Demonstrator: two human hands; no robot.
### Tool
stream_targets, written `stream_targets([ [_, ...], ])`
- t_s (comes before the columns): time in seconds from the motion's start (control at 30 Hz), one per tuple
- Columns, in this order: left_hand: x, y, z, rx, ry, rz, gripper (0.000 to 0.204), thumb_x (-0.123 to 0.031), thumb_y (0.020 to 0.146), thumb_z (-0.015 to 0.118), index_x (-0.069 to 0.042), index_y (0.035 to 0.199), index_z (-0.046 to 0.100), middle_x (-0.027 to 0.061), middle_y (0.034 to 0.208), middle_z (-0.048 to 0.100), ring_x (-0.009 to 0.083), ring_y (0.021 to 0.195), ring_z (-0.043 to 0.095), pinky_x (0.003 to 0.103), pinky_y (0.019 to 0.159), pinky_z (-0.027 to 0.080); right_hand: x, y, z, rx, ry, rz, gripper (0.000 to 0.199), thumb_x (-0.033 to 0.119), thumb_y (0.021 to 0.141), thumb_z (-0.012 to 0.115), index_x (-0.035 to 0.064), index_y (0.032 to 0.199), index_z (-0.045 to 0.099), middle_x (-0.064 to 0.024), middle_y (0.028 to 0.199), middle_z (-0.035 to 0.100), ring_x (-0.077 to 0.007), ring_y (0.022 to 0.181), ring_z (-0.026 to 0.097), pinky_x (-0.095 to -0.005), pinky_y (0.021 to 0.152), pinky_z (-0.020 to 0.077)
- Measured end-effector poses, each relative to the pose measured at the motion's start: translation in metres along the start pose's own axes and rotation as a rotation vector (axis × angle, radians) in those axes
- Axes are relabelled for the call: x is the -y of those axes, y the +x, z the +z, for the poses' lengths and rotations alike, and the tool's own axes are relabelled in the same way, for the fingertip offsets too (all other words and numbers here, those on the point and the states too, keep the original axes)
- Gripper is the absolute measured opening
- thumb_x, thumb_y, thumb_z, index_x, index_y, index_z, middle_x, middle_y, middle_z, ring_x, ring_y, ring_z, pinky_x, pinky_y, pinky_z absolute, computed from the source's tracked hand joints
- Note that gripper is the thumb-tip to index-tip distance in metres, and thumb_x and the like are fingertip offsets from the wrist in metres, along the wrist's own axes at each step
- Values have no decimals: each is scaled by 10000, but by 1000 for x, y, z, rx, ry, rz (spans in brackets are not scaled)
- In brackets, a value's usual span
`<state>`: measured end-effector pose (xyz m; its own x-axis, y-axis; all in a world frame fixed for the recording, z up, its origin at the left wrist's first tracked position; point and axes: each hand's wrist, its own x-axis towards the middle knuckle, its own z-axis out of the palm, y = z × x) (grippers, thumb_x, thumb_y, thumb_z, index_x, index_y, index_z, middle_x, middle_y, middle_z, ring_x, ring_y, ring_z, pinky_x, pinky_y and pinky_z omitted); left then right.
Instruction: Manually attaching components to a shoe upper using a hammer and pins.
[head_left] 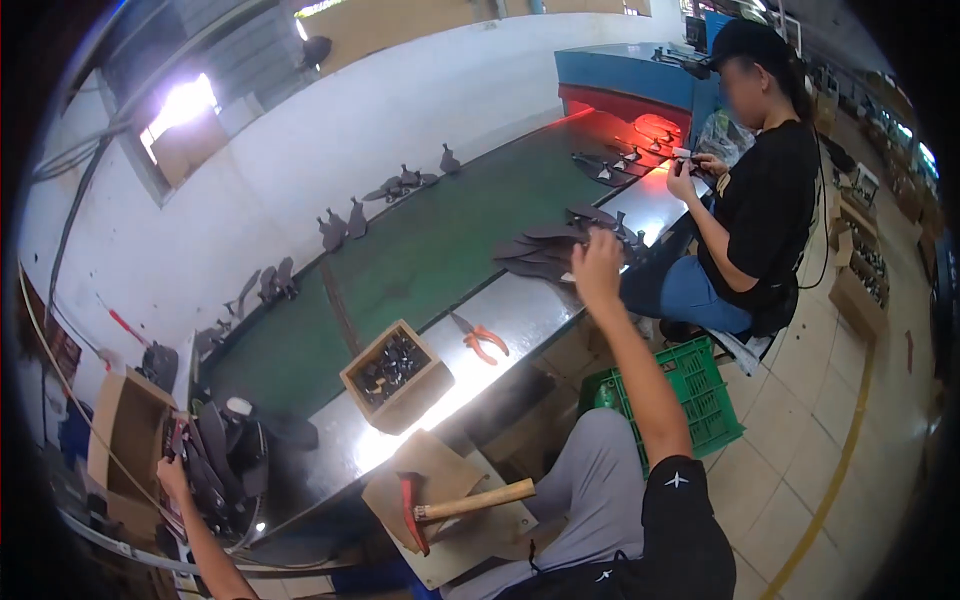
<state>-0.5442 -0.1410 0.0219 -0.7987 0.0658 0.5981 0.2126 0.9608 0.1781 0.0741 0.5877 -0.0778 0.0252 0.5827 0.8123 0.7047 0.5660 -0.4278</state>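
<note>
My right hand [598, 265] reaches out over a stack of dark, flat, sole-shaped pieces [540, 252] on the metal edge of the workbench. Its fingers curl down at the stack, and the fingertips are partly hidden. Far to the left, my left hand [173, 478] is closed at the edge of a heap of similar dark pieces [215, 450]; what it grips cannot be made out. A hammer [470, 501] with a red head and wooden handle lies on a board by my lap. Orange-handled pliers [484, 340] lie on the metal edge.
A wooden box [400, 388] holds small dark metal parts. Dark pieces stand along the far side of the green conveyor belt [400, 255]. A co-worker [765, 190] sits at the right, handling a small part. A green crate [700, 390] stands on the floor; a cardboard box [120, 430] is at left.
</note>
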Motion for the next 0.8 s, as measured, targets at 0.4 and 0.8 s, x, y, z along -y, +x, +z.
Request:
stream_targets([
  [0.4, -120, -80, -87, -93, 443, 256, 809, -413, 820, 705, 16, 1432, 398, 246, 1440, 430, 397, 1332, 396, 500, 1058, 359, 51, 63, -18, 226, 218, -362, 166, 148, 782, 655, 61, 918, 622, -118, 1056, 577, -311, 1084, 522, -446, 926, 404],
  [0.8, -302, -357, -273, 1097, -1549, 395, 811, 1, 814, 715, -34, 1495, 276, 153, 1324, 545, 197, 1111, 594, 326, 948, 485, 258, -77, -229, 405, 1197, -958, 695, 331, 760, 755, 113, 1374, 513, -140, 1459, 421, -274, 1299, 465, -479, 1059, 357],
])
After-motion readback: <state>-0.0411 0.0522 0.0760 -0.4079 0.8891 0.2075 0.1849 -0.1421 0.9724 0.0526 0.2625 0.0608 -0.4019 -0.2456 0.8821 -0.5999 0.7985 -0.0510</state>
